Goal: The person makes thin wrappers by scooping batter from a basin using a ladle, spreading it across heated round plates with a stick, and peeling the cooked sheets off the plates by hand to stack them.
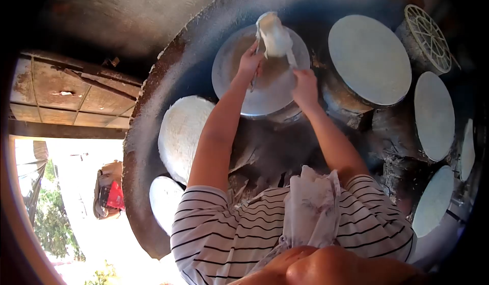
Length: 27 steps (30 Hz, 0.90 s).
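Note:
My left hand (250, 62) is closed around a thin stick (252, 83), which stands nearly upright in the view. Closed as well, my right hand (305, 87) grips a flat pale strip (291, 59) like a spatula handle. Between and above the hands hangs a soft white sheet (276, 36), folded and drooping; it touches the stick's upper end and meets the pale strip, though the exact contact is unclear. Both hands are over a round, greyish, wet-looking flat top (239, 92) with a metal rim.
Several round white discs surround me: one at the right (369, 58), others at the far right (434, 116) and left (186, 135). A spoked round lid or rack (428, 38) is at the upper right. A curved, crusted rim (147, 99) encloses the area on the left.

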Tool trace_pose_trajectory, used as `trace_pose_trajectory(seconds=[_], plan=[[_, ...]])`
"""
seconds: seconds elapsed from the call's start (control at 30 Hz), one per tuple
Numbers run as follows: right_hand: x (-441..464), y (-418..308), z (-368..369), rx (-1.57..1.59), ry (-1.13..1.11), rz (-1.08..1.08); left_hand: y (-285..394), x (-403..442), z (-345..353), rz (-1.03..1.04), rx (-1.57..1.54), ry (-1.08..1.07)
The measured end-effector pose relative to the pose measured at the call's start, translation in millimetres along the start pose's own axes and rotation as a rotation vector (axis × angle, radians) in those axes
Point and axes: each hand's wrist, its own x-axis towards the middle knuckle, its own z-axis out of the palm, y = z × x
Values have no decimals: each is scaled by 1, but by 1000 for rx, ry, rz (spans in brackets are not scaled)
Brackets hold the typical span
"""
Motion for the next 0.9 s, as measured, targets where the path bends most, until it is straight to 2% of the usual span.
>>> trace_pose_trajectory(seconds=[0.07, 0.13, 0.27, 0.37, 0.47, 0.53, 0.7, 0.8, 0.9], plan=[[27, -4, 25, -84, -17, -79, -3, 7, -11, 53, 96, 50], [36, -20, 6, -153, -1, -82, -3, 13, -28, 121, 152, 97], [-21, 2, -5, -217, -120, -92, -29, -15, -68, 99, 272, 144], [4, -46, -2, -192, -162, -118, -14, -16, -68, 134, 371, 206], [31, -4, 3, -175, 9, -184, -25, -8, -87, 203, 484, 289], [13, 8, -18, -154, -41, -138, -20, -47, -86, 24, 413, 263], [23, -12, 25, -46, -110, -249, -21, -101, -75, -4, 363, 319], [34, 2, -14, -181, 3, -319, -31, -112, -77, -11, 298, 332], [47, 26, -19, -205, -116, -317, -43, -110, -71, 57, 393, 432]])
